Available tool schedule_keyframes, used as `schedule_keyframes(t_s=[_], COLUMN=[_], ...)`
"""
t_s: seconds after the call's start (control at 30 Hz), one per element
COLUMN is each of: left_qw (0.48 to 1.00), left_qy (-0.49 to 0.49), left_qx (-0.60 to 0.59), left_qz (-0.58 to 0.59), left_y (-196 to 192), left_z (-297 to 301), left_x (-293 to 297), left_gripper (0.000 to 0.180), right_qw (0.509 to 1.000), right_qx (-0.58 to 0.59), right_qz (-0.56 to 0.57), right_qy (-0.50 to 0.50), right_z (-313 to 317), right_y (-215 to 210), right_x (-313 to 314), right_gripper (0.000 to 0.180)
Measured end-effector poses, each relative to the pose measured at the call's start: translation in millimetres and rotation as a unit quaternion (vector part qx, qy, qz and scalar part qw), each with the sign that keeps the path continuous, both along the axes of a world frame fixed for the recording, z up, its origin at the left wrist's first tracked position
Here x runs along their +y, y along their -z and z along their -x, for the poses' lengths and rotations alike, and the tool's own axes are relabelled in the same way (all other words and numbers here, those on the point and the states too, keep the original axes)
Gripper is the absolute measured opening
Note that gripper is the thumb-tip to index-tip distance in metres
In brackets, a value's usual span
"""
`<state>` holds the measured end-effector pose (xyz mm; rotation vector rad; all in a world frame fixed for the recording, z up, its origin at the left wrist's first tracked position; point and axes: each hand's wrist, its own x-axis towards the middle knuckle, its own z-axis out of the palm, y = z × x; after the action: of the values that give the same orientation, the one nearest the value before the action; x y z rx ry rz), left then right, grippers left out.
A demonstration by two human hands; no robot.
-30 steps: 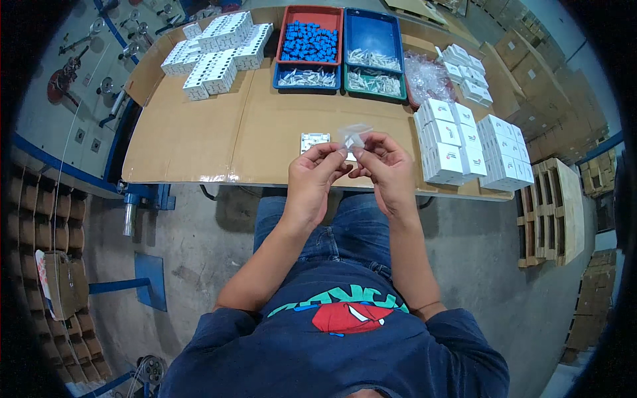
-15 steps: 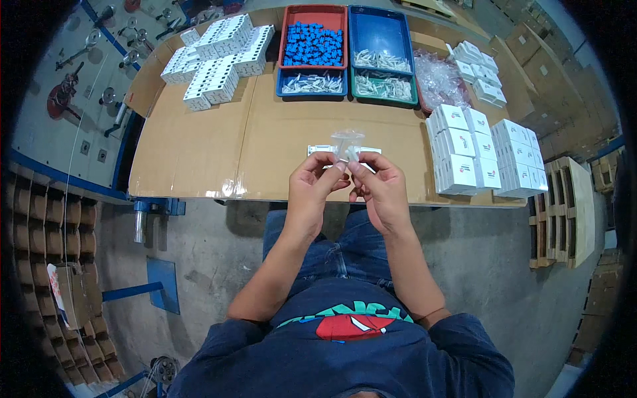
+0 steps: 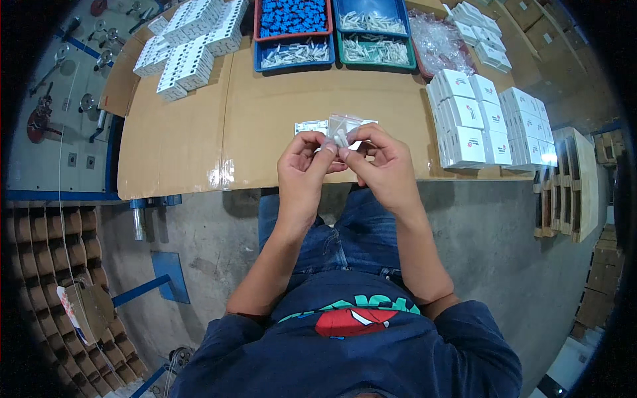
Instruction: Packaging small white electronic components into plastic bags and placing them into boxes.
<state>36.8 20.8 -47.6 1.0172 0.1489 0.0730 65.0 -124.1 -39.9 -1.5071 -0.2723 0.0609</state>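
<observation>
A small clear zip bag (image 3: 342, 123) with white pieces inside hangs between my fingertips, just above the near part of the table. My left hand (image 3: 304, 166) pinches its lower left side between thumb and fingers. On the other side, my right hand (image 3: 386, 169) is closed on the bag's lower right, thumb near the left thumb. Behind the hands a flat white plastic part (image 3: 309, 127) lies on the cardboard; my fingers and the bag cover its middle.
Cardboard covers the table (image 3: 179, 139). Across the back stand a red tray of blue parts (image 3: 294, 18), a blue tray (image 3: 295, 54) and a green tray (image 3: 375, 53) of small white pieces, and a heap of clear bags (image 3: 439, 43). White boxes (image 3: 464, 113) stack right, white blocks (image 3: 188, 65) left.
The view has shifted, so the table and trays sit higher in the picture. Both hands still pinch the bag; it now tilts, with the right thumb closer to the left.
</observation>
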Motion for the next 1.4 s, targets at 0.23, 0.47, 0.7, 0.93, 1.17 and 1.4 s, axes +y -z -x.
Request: schedule_keyframes(t_s=[0.23, 0.47, 0.7, 0.93, 1.17, 1.4], left_qw=[0.999, 0.998, 0.999, 0.999, 0.999, 0.998], left_qy=[0.0, 0.018, 0.042, 0.029, 0.008, 0.03], left_qx=[-0.01, -0.037, 0.026, 0.003, 0.003, 0.044], left_qz=[0.034, -0.04, 0.015, -0.034, -0.036, 0.013], left_y=[7, 17, 14, 22, 20, 13], left_z=[-1, -3, -1, -1, 0, 4], left_x=[4, 12, 12, 18, 20, 23], left_gripper=[0.012, 0.016, 0.016, 0.019, 0.019, 0.019], right_qw=[0.989, 0.988, 0.988, 0.992, 0.992, 0.991], right_qx=[0.125, 0.09, 0.119, 0.106, 0.051, 0.102], right_qz=[0.006, 0.055, 0.017, 0.012, 0.087, 0.053], right_qy=[-0.079, -0.114, -0.102, -0.074, -0.076, -0.073], right_z=[-8, -19, -29, -28, -30, -25], right_y=[-13, -20, -16, -16, -5, -20], right_x=[-5, -5, -12, -3, 2, 1], right_gripper=[0.023, 0.019, 0.018, 0.017, 0.013, 0.014])
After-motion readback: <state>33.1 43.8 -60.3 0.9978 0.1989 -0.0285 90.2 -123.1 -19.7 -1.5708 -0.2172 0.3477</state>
